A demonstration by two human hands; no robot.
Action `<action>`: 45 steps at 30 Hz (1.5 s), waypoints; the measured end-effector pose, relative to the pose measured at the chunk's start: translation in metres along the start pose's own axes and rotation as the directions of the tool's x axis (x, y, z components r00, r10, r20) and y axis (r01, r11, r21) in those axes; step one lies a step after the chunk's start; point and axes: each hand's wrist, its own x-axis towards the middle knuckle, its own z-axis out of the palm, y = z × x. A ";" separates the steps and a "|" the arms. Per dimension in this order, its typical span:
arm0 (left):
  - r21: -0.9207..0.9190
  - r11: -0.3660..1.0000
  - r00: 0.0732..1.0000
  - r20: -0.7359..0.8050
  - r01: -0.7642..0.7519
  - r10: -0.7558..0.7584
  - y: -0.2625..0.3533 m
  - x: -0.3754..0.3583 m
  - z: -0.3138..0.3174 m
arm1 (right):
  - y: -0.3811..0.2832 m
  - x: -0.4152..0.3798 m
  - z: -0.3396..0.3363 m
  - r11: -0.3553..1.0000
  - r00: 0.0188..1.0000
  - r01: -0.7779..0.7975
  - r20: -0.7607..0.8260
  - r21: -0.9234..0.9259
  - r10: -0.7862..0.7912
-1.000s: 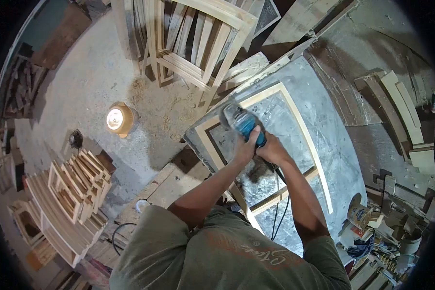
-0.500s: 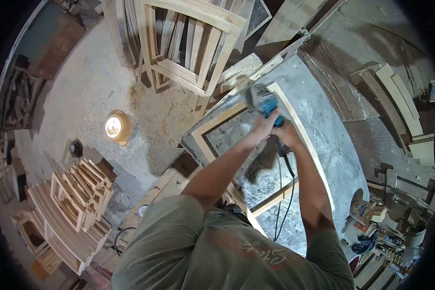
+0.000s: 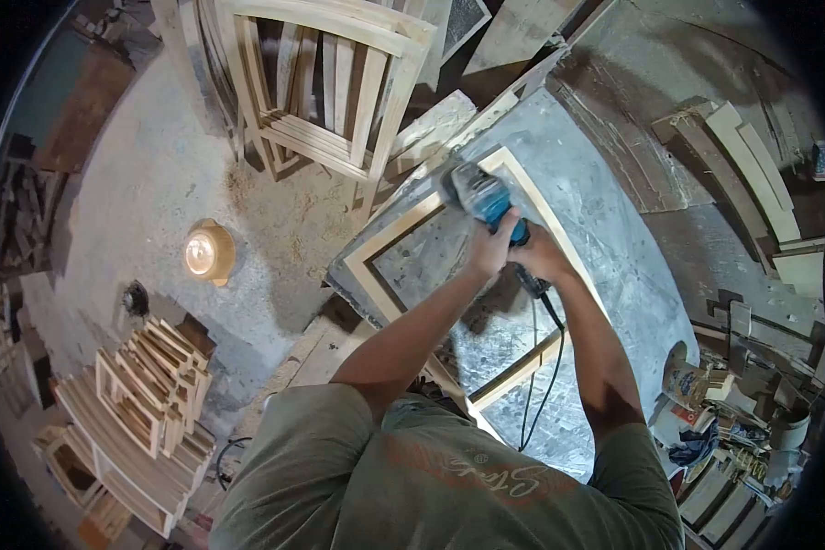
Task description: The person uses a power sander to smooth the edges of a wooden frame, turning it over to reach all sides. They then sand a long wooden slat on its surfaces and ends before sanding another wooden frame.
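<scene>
Both hands are wrapped round a blue angle grinder (image 3: 491, 203) with a grey metal head. My left hand (image 3: 493, 246) closes on the body behind the head, and my right hand (image 3: 543, 254) grips the rear, close beside it. The grinder head overlaps the upper corner of a pale wooden frame (image 3: 392, 236), and its disc is blurred. That frame lies flat on a grey worktable (image 3: 605, 215), with a crossbar near my body. From the grinder's rear a black cord (image 3: 560, 353) runs back toward my shirt.
Assembled wooden frames (image 3: 321, 151) lean upright beyond the table. A lit lamp (image 3: 209, 254) stands on the dusty floor at left. Stacked frames and curved slats (image 3: 128, 435) are at lower left. Curved boards (image 3: 752, 170) lie at right, above a cluttered heap of tools and containers (image 3: 742, 435).
The grinder and both hands have shifted slightly left relative to the frame, along its upper corner. The whole view has also moved a little as my head turned.
</scene>
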 end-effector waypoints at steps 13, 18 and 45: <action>0.384 0.922 0.987 0.122 0.053 -0.108 -0.018 0.079 0.074 | 0.044 0.014 -0.049 0.960 0.974 -0.164 -0.116 0.227 0.194; 0.320 0.947 0.951 0.299 -0.023 -0.077 -0.025 0.051 0.081 | 0.064 -0.015 -0.039 0.948 0.958 -0.144 -0.200 0.286 0.206; 0.572 0.807 0.683 0.649 -0.148 -0.335 -0.144 -0.157 0.172 | 0.202 -0.267 0.041 0.742 0.685 -0.293 -0.409 0.604 0.603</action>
